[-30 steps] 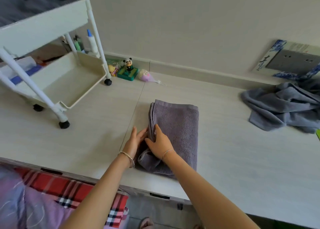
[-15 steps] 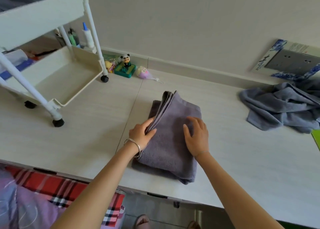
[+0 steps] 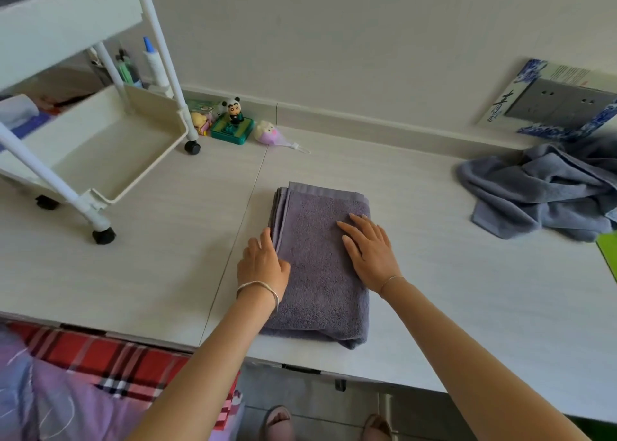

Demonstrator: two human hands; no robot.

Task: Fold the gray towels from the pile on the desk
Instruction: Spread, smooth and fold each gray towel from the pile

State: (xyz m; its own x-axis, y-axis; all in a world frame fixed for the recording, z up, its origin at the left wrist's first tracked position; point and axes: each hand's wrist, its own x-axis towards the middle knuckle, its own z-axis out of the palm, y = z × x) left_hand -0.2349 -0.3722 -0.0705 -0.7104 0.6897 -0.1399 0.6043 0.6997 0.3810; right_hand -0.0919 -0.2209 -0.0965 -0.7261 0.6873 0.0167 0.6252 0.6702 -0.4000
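1. Folded purple-gray terry towel (image 3: 317,273) lies flat on the pale wood-grain surface (image 3: 167,240), near the front edge, with its layered edges facing left.
2. Right grip (image 3: 369,250): holds nothing, palm and straight fingers flat on the towel's right half.
3. Left grip (image 3: 262,263): holds nothing, fingers straight against the towel's left edge, thumb on top.
4. Crumpled pile of blue-gray towels (image 3: 541,190) sits well apart, far right.
5. White plastic wheeled cart (image 3: 100,146) stands far left.

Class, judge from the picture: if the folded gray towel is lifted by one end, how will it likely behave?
The folded gray towel would probably sag rather than stay flat: soft terry, near corner rumpled. Its loose stacked layers, visible beside the left hand, may slide apart.
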